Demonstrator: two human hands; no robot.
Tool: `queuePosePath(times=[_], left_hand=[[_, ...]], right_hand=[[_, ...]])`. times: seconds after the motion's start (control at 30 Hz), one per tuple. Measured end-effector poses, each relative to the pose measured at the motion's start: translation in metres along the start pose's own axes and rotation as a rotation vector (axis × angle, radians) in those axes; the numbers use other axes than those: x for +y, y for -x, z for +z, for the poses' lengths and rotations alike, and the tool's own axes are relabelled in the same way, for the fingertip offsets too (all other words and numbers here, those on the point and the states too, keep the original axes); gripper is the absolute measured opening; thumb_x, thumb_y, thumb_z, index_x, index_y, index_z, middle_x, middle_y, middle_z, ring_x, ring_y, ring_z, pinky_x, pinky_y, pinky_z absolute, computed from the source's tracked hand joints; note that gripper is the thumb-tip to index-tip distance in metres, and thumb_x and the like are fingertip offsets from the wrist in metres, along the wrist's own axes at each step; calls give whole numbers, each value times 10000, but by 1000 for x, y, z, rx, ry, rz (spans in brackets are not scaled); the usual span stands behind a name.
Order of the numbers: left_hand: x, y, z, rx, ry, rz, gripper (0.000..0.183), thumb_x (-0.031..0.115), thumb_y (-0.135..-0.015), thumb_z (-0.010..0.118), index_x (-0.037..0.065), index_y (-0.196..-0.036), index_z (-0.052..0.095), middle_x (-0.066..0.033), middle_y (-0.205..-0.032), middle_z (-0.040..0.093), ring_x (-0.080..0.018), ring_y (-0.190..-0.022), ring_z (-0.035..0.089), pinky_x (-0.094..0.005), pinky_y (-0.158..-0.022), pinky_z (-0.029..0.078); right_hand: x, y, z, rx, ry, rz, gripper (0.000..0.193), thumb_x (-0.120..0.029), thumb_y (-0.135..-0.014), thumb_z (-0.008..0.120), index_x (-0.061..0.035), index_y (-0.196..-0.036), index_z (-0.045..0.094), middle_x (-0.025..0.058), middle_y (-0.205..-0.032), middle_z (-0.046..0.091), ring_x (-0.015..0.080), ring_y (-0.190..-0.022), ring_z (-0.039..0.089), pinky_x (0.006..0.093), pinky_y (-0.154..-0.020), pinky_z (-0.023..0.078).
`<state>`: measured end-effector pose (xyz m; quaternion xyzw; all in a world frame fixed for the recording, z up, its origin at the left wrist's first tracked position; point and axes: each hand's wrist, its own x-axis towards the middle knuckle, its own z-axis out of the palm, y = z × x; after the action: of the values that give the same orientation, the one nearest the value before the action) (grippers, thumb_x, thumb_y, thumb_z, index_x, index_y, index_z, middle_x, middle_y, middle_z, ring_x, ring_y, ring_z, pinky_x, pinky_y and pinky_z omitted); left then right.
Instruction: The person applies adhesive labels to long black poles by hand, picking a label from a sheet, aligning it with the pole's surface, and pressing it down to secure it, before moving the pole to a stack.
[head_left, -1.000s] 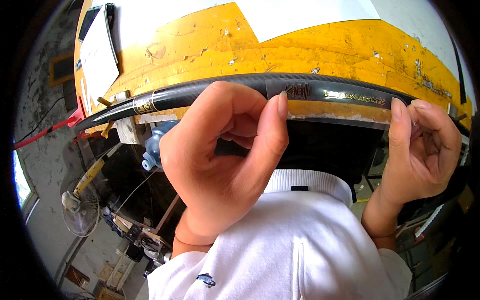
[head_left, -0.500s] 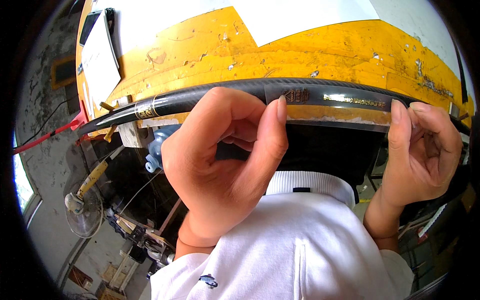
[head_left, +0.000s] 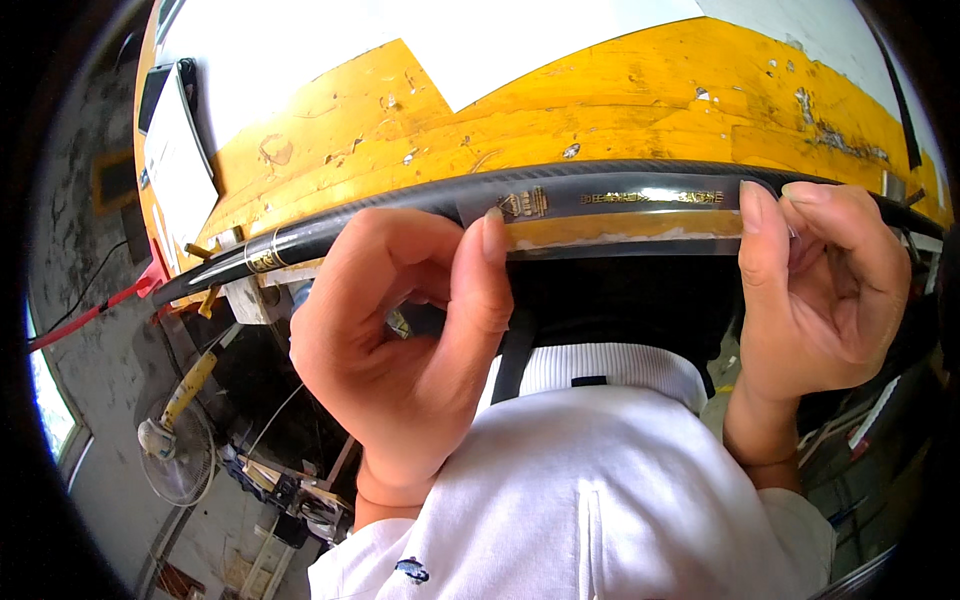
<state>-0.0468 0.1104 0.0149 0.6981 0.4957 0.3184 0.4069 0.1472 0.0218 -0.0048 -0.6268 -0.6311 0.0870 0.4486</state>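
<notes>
Film (head_left: 620,232) at 2 o'clock, overlapping the tube (head_left: 310,240) from my view; contact unclear. Left hand (head_left: 400,330), 8 o'clock, and right hand (head_left: 830,290), 3 o'clock: fingers pinched on either end. I judge uneven pull could skew or crease it; a slipping thumb could fold an edge.

Place type: workshop | Bench: wooden workbench (head_left: 620,95), yellow, surface scratched, chipped and stained | Fixture: pale block (head_left: 248,302) and yellowish-brown pegs (head_left: 209,302) at bench edge, long black carbon-weave tube (head_left: 400,196) running along same edge | Surroundings: caged electric fan (head_left: 178,455), yellow-necked; jumbled equipment (head_left: 288,492) below bench level
</notes>
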Motion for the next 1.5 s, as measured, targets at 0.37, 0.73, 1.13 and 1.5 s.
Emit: queuePosePath(times=[0.37,0.73,1.13,1.5], left_hand=[[7,-1,-3,-30,54,-99,151,-26,-817,691,-22,-743,560,-21,-609,581,-49,-542,557,-159,-526,438],[-11,2,-4,-55,66,114,135,49,-882,641,-11,-791,561,-49,-601,591,-77,-486,558,-165,-451,426],[-4,-2,-4,-62,66,55,153,50,-859,670,-6,-770,560,-45,-626,599,-77,-502,567,-175,-444,421],[-1,-2,-4,-66,51,34,171,70,-850,687,-1,-765,557,-48,-624,598,-85,-506,575,-178,-447,427]], right_hand=[[0,-3,-11,-29,6,-86,372,193,-756,635,26,-1068,521,122,-810,589,124,-645,527,218,-567,433],[2,-3,-15,-60,46,-67,292,138,-805,628,13,-1053,537,132,-831,609,132,-688,568,216,-608,466],[0,8,3,155,-17,62,268,96,-820,646,7,-1053,547,147,-920,644,118,-775,619,209,-675,513],[-2,7,1,127,20,72,273,88,-821,649,-2,-1056,544,139,-892,648,122,-766,620,219,-694,521]])
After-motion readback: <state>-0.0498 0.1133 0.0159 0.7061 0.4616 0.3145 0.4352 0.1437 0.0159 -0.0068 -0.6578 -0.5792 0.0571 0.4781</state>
